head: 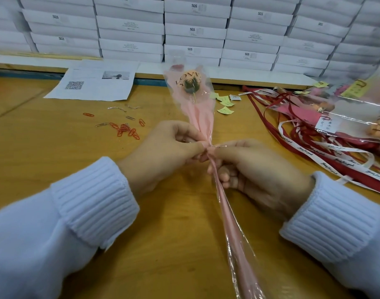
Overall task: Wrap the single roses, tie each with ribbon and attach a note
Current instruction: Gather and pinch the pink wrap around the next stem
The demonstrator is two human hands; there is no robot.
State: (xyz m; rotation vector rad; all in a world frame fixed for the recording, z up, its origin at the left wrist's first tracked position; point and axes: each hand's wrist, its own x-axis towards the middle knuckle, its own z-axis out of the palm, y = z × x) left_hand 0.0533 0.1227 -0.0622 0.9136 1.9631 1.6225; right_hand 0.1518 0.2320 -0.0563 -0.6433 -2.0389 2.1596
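- Currently, I find the wrapped rose (201, 117) held over the table (55, 152) at centre. Its bloom points far, and the long tail of the sleeve runs near and slightly right, past the bottom edge.
- On the left hand (174, 147) the fingers are curled, with thumb and forefinger pinching the pink wrap at its gathered neck. I judge this grip is there to stop the pleats springing open.
- On the right hand (251, 171) the lower fingers are curled round the stem part just near of the neck. Thumb and forefinger meet at a thin silver wire tie (217, 146) crossing the neck. I cannot tell whether the left fingertips also hold the wire's other end.
- The step in hand, in my judgement, is cinching the neck with wire, ahead of ribbon and note. The hands sit close either side of the neck so the twist lands at the narrowest point.
- The ribbons (309, 147), red and white, lie in a loose heap to the right. The yellow notes (225, 106) lie just right of the bloom, and the orange paper clips (126, 130) lie to the left. I judge all of these are laid out for easy reach.
- The finished bundles (340, 108) lie at far right, partly over the ribbons and apart from the work.
- One risk I note is that the clear film looks slippery, so a slackened pinch could release the gathers.
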